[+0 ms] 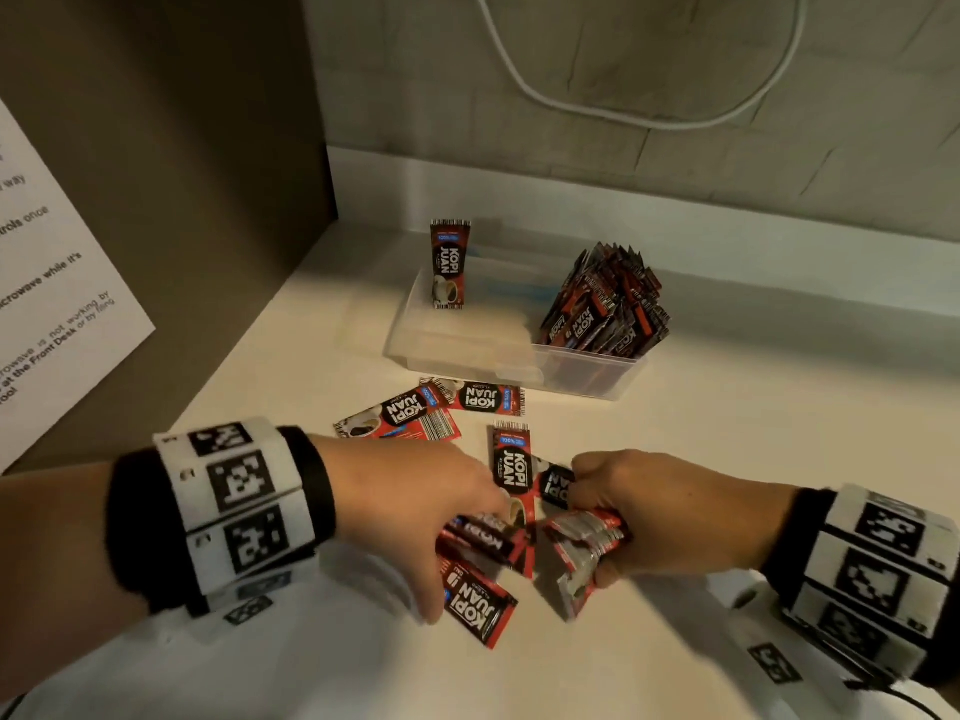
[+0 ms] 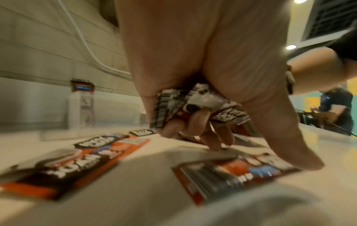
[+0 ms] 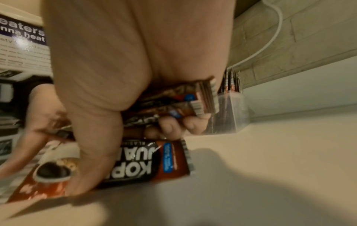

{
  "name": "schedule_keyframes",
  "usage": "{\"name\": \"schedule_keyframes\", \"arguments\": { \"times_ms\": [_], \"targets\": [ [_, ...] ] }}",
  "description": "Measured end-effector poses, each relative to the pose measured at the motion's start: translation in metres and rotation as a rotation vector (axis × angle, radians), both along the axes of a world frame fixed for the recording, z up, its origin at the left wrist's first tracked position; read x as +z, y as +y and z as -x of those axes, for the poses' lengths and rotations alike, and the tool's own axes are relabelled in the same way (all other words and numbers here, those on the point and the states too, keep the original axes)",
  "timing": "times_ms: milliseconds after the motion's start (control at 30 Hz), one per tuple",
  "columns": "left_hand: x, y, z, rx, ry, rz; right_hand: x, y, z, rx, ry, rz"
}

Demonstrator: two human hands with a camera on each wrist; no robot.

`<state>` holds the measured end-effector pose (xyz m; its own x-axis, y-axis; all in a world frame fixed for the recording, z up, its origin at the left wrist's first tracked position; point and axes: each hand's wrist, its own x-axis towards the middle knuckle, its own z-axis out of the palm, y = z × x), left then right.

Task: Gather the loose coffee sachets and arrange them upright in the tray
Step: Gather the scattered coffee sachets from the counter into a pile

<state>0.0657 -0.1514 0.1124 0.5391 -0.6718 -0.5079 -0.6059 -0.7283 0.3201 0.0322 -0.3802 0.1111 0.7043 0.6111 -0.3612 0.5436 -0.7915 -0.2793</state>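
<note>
Both hands collecting: left hand (image 1: 415, 506) clamps a few sachets (image 2: 185, 104), right hand (image 1: 665, 511) grips a bundle (image 1: 587, 537), so they reach the tray (image 1: 467, 356) together.

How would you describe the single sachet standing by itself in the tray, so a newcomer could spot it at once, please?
Find the clear plastic tray on the white counter by the back wall. At its left end one coffee sachet stands upright and alone. The packed bundle of sachets fills the right end, and the loose sachets lie flat on the counter.
</note>
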Motion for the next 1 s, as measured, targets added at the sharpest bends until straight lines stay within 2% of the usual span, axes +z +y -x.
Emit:
{"name": "schedule_keyframes", "arguments": {
  "times_ms": [167, 333, 467, 533, 567, 733, 867, 1000],
  "targets": [
    [-0.012, -0.001, 0.015, -0.046, 0.001, 0.041, 0.016, -0.009, -0.011, -0.150, -0.075, -0.174],
    [-0.006, 0.001, 0.016, -0.077, 0.037, -0.068, 0.017, 0.008, -0.024, -0.384, -0.069, -0.374],
    [0.013, 0.014, -0.005, 0.030, 0.186, -0.119, 0.009, 0.037, -0.034, -0.443, -0.054, -0.232],
    [0.020, 0.026, -0.020, 0.160, 0.300, -0.030, 0.004, 0.048, -0.037, -0.478, 0.005, -0.164],
    [0.021, 0.031, -0.027, 0.222, 0.300, 0.011, 0.001, 0.053, -0.037, -0.488, 0.012, -0.139],
    [0.016, 0.045, -0.055, 0.422, -0.115, 0.062, -0.011, 0.070, -0.039, -0.479, -0.077, -0.088],
    [-0.007, 0.043, -0.059, 0.580, -0.142, 0.118, -0.008, 0.079, -0.040, -0.486, -0.063, -0.144],
    [-0.015, 0.042, -0.063, 0.627, -0.138, 0.145, 0.009, 0.069, -0.035, -0.484, -0.047, -0.296]
  ]
}}
